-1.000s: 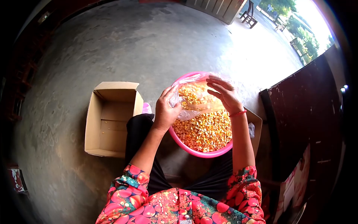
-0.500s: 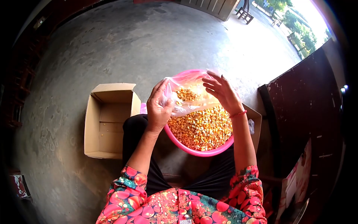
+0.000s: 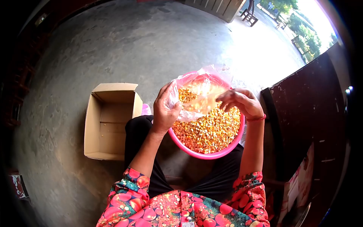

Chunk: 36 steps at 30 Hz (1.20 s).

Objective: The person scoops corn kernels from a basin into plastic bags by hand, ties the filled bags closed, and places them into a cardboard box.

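Observation:
A pink basin (image 3: 204, 154) full of yellow-orange corn kernels (image 3: 208, 134) rests between my knees. Above its far half, my left hand (image 3: 165, 109) grips the left edge of a clear plastic bag (image 3: 200, 102), its thumb pressed over the film. The bag is spread wide, and kernels show through and beside it. My right hand (image 3: 240, 103), with a red bracelet at the wrist, is at the bag's right side over the basin, fingers curled and bunched. What lies between those fingertips is too small to make out.
An open cardboard box (image 3: 112, 126) with a few kernels inside stands on the concrete floor (image 3: 68, 94) left of my knee. A dark red panel (image 3: 314, 109) rises at the right. A wooden chair (image 3: 250, 14) stands near the bright doorway.
My right hand has moved right and slightly down, its spread fingers now curled. The bag has opened out farther up and right. My left hand has shifted slightly right, still holding it.

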Tool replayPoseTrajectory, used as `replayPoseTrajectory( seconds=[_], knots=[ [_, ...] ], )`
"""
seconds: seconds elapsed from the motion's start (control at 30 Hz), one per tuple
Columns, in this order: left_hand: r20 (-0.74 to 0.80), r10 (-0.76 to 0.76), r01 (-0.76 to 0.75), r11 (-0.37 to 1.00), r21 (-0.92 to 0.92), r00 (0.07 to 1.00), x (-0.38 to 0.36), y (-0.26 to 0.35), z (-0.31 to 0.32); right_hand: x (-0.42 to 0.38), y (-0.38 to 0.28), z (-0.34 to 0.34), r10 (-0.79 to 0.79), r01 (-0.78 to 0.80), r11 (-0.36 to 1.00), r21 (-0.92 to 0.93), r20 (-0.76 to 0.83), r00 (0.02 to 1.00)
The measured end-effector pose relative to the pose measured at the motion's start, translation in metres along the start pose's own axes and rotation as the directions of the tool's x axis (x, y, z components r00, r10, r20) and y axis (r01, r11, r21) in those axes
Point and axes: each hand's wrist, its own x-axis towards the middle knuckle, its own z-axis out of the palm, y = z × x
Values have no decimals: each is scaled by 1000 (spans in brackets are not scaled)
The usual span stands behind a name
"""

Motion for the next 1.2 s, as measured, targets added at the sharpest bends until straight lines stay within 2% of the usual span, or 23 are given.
replayPoseTrajectory(
  seconds=[0.03,0.1,0.13,0.17,0.2,0.23,0.27,0.3,0.33,0.37,0.43,0.57,0.63,0.67,0.77,0.8,0.83,0.9,1.03,1.1,1.13,1.17,1.2],
  knots=[
    [0,2,-2,1000,-1,1000,0,-1,1,-10,10,-15,-103,103,991,89,-9,995],
    [11,-22,22,998,-53,1000,-2,0,2,-16,38,-38,-281,375,880,291,-318,906],
    [10,-20,21,998,-52,1000,-3,0,2,-14,56,-43,-198,369,909,195,-576,793],
    [16,-10,10,999,-49,1000,-3,1,2,-11,74,-47,-126,334,937,105,-789,602],
    [23,3,-2,999,-44,1000,-2,2,2,-9,89,-51,-46,64,998,-16,-855,517],
    [23,9,-8,999,-43,1000,-1,2,3,-6,115,-63,-13,-115,990,-83,-862,507],
    [40,8,-6,999,-47,999,-3,2,4,-3,129,-67,-14,-112,990,-83,-861,509],
    [56,5,-2,999,-49,998,-4,2,4,0,139,-69,-169,-265,889,-373,-806,567],
    [63,12,-10,999,-34,998,-4,5,5,2,149,-70,-289,-377,684,-624,-707,646],
    [62,8,-6,1000,-31,998,-5,6,6,6,154,-69,-368,-412,535,-737,-643,672],
    [79,28,-27,1000,-8,996,-3,6,8,9,159,-70,-317,-446,463,-766,-613,724],
    [97,16,-18,999,27,995,-4,9,8,8,156,-63,-217,-434,459,-775,-572,791],
    [89,24,-26,999,21,996,-5,8,7,5,151,-51,-330,-406,337,-850,-510,794],
    [85,36,-37,999,15,996,-4,8,8,6,149,-44,-444,-338,313,-887,-452,774],
    [69,39,-36,999,-40,997,-6,4,10,-4,140,-23,-420,-426,274,-862,-506,753],
    [62,24,-21,998,-56,998,-7,6,11,-5,142,-22,-443,-404,257,-878,-479,758],
    [63,23,-19,998,-54,998,-7,6,11,-5,141,-19,-442,-405,259,-877,-480,758],
    [70,26,-25,1000,-10,997,-7,6,11,-6,135,-12,-368,-373,357,-856,-496,786],
    [63,22,-22,1000,-12,998,-8,7,11,-10,139,-10,-429,-296,362,-884,-440,789],
    [64,28,-26,999,-20,998,-8,7,11,-9,147,-17,-358,-280,756,-592,-732,580],
    [61,28,-27,999,-19,998,-8,8,11,-8,159,-30,-204,19,975,-223,-851,483],
    [65,24,-24,1000,-6,998,-8,9,11,-12,130,-13,113,109,978,179,-890,442],
    [69,20,-20,1000,5,997,-8,10,11,-15,128,-15,130,237,934,269,-869,477]
  ],
)
